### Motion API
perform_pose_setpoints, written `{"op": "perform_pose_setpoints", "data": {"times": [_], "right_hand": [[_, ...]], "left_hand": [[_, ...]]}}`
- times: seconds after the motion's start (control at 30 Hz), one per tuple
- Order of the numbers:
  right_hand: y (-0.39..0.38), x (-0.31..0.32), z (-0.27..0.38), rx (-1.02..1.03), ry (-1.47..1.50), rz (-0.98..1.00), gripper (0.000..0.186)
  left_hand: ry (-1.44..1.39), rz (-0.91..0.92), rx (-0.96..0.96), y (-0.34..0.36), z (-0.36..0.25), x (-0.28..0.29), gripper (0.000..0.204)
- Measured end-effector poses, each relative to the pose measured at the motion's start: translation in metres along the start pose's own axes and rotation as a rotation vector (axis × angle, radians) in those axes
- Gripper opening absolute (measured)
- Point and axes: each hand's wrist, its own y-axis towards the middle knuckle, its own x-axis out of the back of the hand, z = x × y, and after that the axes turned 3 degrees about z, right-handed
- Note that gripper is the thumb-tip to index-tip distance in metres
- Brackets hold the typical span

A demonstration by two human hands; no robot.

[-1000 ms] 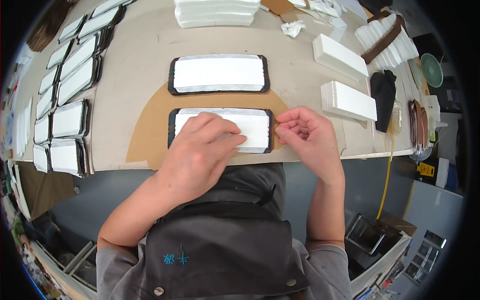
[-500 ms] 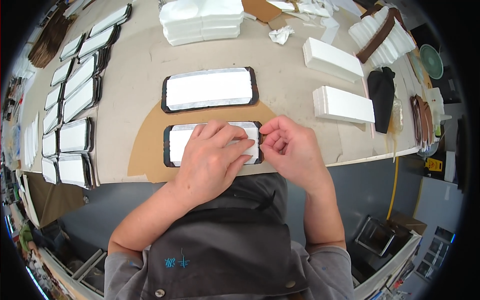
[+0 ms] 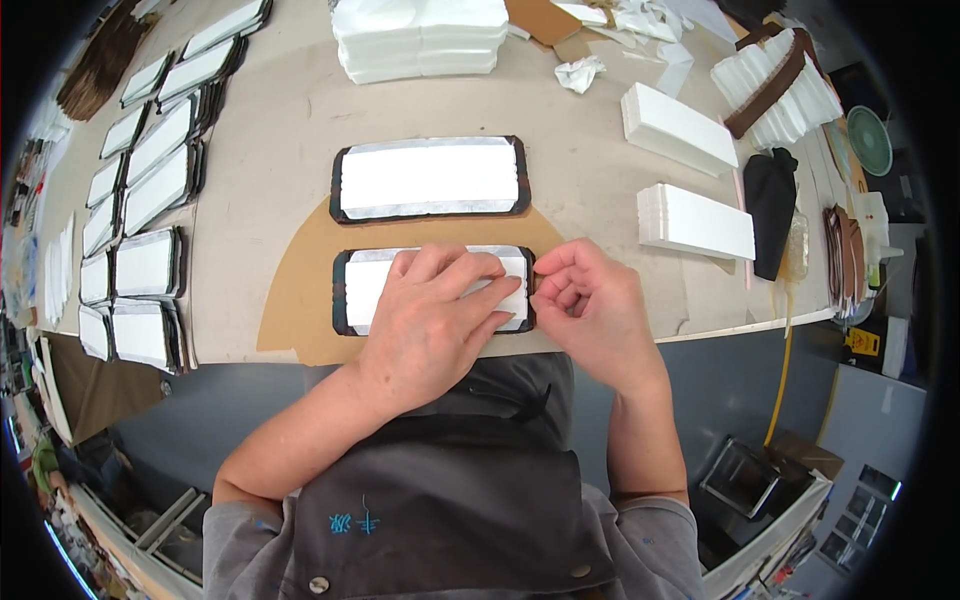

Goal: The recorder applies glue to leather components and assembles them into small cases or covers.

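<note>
My left hand [image 3: 430, 325] lies over the near rectangular white panel with dark edging [image 3: 362, 285], its slightly bent fingers apart and reaching to the panel’s right end. Thumb and forefinger of my right hand [image 3: 585, 305] pinch the dark edge at that end, the other fingers curled in. Beneath the panel is a tan cardboard piece [image 3: 290, 310] with a curved outline. A similar edged panel [image 3: 430, 175] rests just beyond.
Several stacks of edged panels [image 3: 145, 260] line the table’s left side. A tall white stack [image 3: 415, 40] stands at the back. To the right are white strip blocks [image 3: 690, 220], dark cloth [image 3: 770, 210] and bundled white pieces with brown strips [image 3: 790, 90].
My left hand has shifted right along the near panel compared with a second ago. My right thumb and forefinger have come onto that panel’s right edge.
</note>
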Motion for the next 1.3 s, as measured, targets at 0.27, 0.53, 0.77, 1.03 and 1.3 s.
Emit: {"op": "perform_pose_setpoints", "data": {"times": [0.27, 0.53, 0.77, 1.03, 1.3], "right_hand": [[0.003, 0.011, 0.002, -0.115, 0.214, 0.064, 0.015], [0.016, 0.017, 0.011, -0.121, -0.191, 0.279, 0.013], [0.018, 0.014, 0.006, -0.056, -0.180, 0.204, 0.009], [0.021, 0.028, 0.007, -0.241, 0.104, 0.372, 0.014], [0.016, 0.025, 0.011, -0.289, 0.109, 0.239, 0.016]], "left_hand": [[-0.003, 0.010, -0.016, 0.000, 0.004, 0.003, 0.038], [-0.027, 0.004, -0.015, 0.000, 0.003, -0.001, 0.036], [0.016, -0.008, 0.007, 0.000, -0.002, -0.001, 0.034], [0.050, -0.067, -0.051, -0.004, -0.002, -0.002, 0.039], [-0.013, -0.102, -0.033, -0.014, -0.007, 0.002, 0.041]]}}
